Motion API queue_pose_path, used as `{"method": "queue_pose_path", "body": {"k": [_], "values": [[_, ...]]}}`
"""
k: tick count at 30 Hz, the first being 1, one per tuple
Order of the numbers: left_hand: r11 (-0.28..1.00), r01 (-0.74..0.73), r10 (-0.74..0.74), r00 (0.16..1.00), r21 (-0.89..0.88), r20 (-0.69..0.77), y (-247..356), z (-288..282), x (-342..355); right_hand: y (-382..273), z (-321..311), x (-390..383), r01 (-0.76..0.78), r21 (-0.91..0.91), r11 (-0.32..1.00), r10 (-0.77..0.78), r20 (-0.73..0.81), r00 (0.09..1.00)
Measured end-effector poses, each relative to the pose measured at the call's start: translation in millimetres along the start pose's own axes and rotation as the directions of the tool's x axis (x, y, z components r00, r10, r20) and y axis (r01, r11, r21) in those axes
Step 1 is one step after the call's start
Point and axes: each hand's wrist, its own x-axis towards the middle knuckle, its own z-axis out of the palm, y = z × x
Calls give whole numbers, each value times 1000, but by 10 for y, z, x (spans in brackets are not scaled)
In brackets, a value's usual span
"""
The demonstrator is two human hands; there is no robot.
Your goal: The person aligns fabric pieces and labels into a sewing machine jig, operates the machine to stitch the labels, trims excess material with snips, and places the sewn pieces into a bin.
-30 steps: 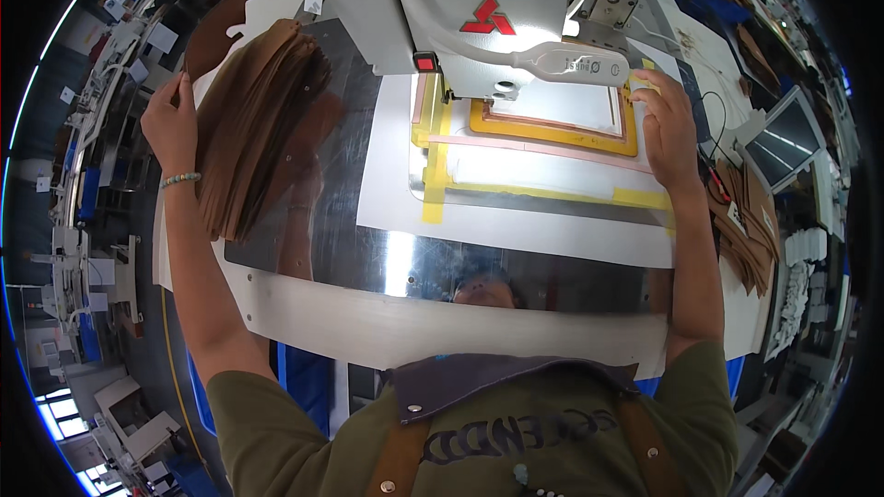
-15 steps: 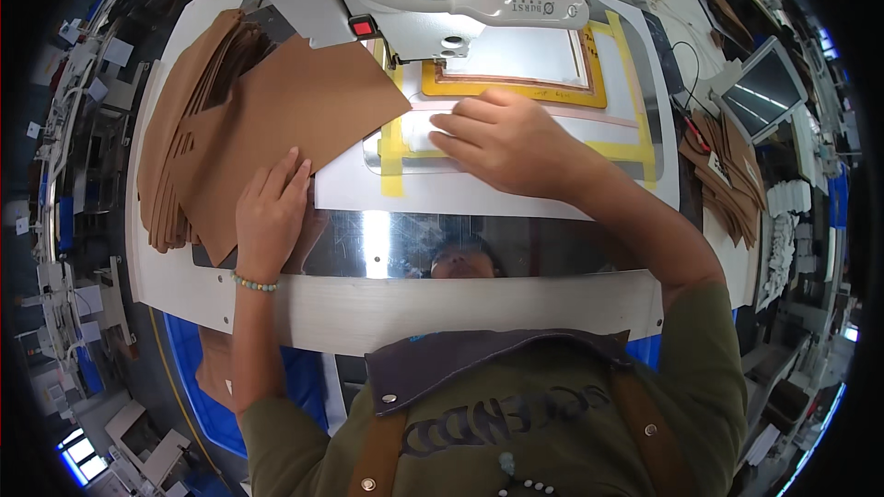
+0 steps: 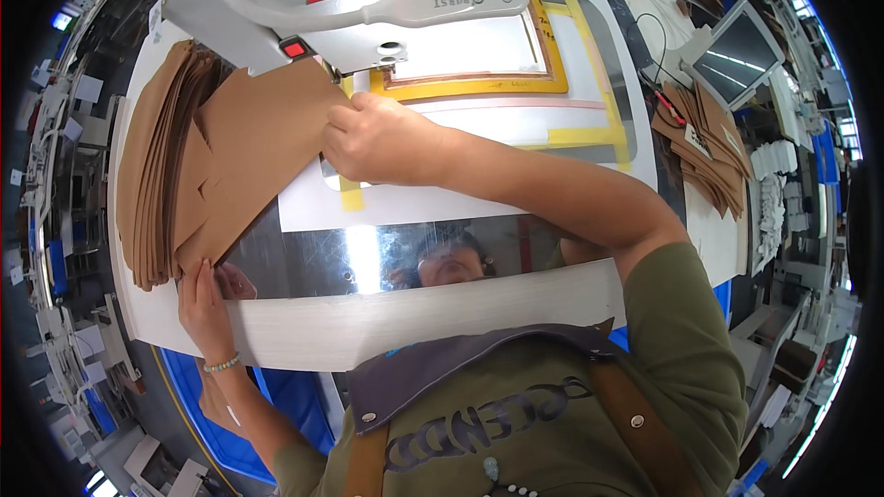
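A large flat brown panel, fabric or leather, slants across the left of the worktable beside a stack of similar brown panels. My right hand has its fingers closed on the panel's far right corner, just below the machine head. At the near corner, by the table's front edge, my left hand pinches the panel between fingers and thumb. To the right of my right hand lies a yellow-edged frame on a white sheet marked with yellow tape.
A white sewing machine head overhangs the far side. The polished metal plate runs along the front. At right are more brown pieces, with red-handled pliers or snips and a monitor. A blue bin sits below the table.
My right hand has moved left from over the white sheet and taken the panel's far corner. My left hand has slid nearer and left, down to the near corner. The view has shifted.
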Motion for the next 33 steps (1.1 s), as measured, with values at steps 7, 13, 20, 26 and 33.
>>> {"method": "queue_pose_path", "body": {"k": [7, 13, 20, 26, 33], "values": [[992, -106, 99, 990, 63, 101, 1, 114, 181, 20, -266, -287, -84, -71, 994, 86, 14, 996], [984, -167, 161, 984, 63, 82, -5, 187, 408, 154, -316, -481, -140, -46, 989, 138, -47, 989], [985, -106, 96, 992, 134, 77, -268, 244, 454, 95, -219, -489, -165, 2, 986, 165, -42, 985], [987, -13, -3, 995, 163, 95, -404, 200, 186, -11, -46, -318, -111, -19, 994, 110, -26, 994], [998, -40, 41, 999, -55, 26, -212, 293, 397, 239, -244, -571, -134, 5, 991, 134, -8, 991]]}}
